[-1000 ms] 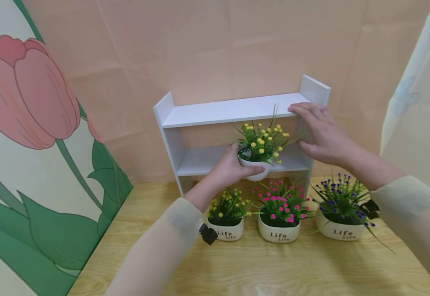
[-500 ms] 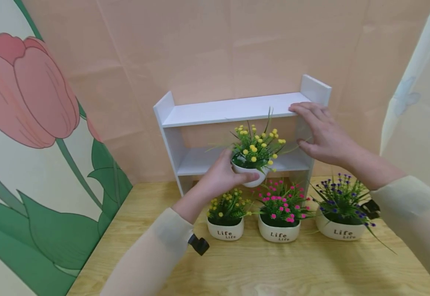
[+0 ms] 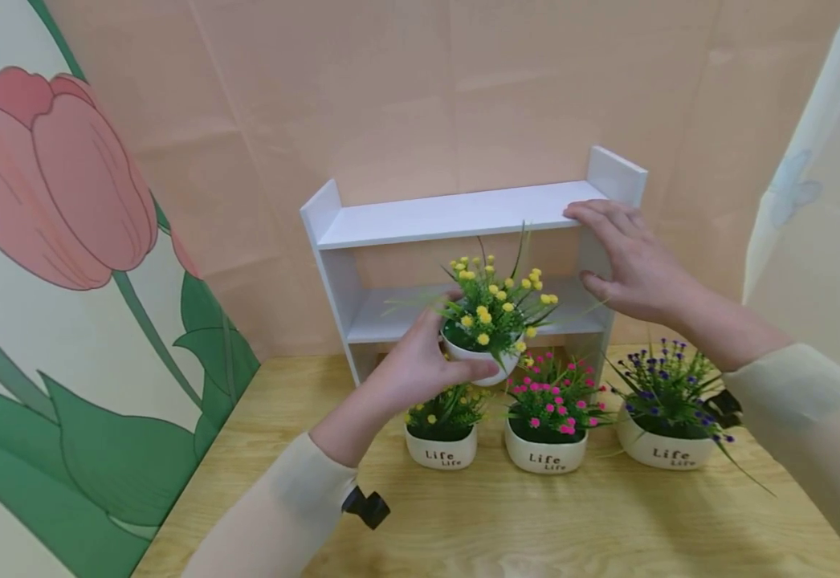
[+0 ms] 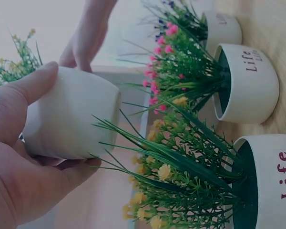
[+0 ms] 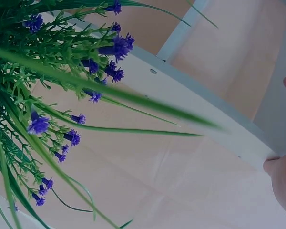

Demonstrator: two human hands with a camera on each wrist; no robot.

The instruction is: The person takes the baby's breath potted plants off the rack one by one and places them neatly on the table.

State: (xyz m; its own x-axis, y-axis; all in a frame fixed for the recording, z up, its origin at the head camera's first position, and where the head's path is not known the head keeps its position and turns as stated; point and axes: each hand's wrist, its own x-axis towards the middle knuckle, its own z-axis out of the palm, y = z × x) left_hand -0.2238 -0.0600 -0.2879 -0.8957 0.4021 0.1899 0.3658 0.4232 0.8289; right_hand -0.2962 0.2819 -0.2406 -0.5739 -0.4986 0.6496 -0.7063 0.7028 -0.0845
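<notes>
My left hand grips a small white pot of yellow artificial flowers, thumb across its near side. The pot hangs in front of the white shelf rack, above the back of the table. In the left wrist view, thumb and fingers hold the plain white pot from both sides. My right hand holds the rack's right front corner, fingers over the top board and thumb below it. The right wrist view shows only bits of that hand at the rack's panel.
Lined up on the wooden table before the rack are three "Life" pots: a yellow-flowered one, a pink-flowered one and a purple-flowered one. The rack stands near a peach-coloured backdrop.
My left hand has drawn the potted yellow flowers down, to the left and nearer, away from the rack. The right hand keeps its place on the rack.
</notes>
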